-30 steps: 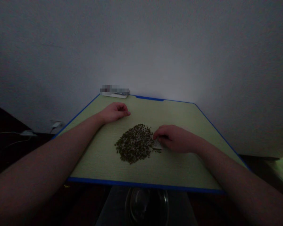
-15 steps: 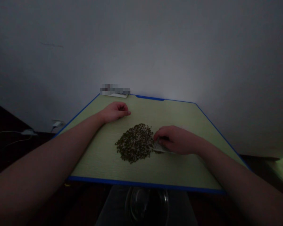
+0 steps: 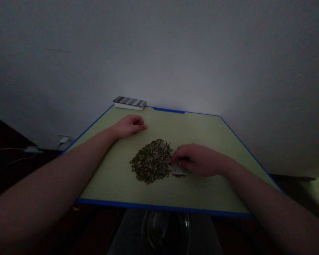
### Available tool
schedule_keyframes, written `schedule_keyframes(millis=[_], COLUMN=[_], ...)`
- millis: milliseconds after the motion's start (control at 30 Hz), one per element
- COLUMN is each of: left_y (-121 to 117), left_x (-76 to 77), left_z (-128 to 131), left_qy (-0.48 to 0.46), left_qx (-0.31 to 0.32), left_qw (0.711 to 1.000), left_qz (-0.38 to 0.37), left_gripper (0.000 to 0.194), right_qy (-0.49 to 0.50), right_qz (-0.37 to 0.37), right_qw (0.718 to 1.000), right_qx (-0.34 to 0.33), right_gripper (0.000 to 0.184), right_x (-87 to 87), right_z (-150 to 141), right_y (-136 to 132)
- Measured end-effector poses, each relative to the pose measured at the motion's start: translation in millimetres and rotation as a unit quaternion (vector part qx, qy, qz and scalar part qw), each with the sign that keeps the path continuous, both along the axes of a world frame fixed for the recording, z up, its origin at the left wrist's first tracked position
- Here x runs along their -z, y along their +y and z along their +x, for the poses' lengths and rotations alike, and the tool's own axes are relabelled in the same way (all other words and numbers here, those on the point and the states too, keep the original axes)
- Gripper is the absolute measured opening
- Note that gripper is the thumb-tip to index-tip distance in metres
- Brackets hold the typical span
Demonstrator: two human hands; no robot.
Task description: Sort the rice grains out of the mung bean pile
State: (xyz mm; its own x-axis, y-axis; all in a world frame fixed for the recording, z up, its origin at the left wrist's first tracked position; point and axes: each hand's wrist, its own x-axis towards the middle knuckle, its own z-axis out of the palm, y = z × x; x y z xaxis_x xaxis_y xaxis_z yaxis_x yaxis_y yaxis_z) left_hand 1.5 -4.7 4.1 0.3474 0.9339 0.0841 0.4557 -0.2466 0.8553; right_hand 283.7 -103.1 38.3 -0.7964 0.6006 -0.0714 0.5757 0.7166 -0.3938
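The left hand [image 3: 129,126] rests farther away, fingers [image 3: 138,120] loosely curled; the right hand [image 3: 198,160], nearer, points left, fingers bent; both forearms [image 3: 55,170] slant inward.

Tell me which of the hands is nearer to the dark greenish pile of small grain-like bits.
Right. The right hand is at the right edge of the pile; the left hand is farther off, beyond it and toward the left.

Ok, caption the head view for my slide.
Right hand holds a pale sheet beside a pile of small greenish pieces; left hand curled on the table.
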Motion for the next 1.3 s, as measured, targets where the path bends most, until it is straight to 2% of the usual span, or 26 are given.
schedule_keyframes(millis=[467,767,967,1300], left_y=[2.5,0.2,0.8,1.5], left_x=[1.8,0.5,0.6,1.5], left_z=[-0.7,-0.5,-0.6,-1.1], left_qy=[0.002,0.002,0.003,0.005], left_qx=[0.007,0.005,0.007,0.008], left_qw=[1.000,1.000,1.000,1.000], left_qz=[0.005,0.008,0.004,0.009], left_gripper=[0.028,0.029,0.029,0.029], right_qy=[-0.038,-0.029,0.020,-0.018], right_qz=[-0.003,0.023,0.017,-0.008], right_qw=[0.999,0.998,1.000,1.000], right_qx=[0.019,0.043,0.001,0.004], right_gripper=[0.027,0.025,0.028,0.026], right_x=[-5.6,-5.9,-1.7,-7.8], right_z=[0.3,0.2,-1.7,0.5], right_y=[-1.6,-0.9,0.2,-3.5])
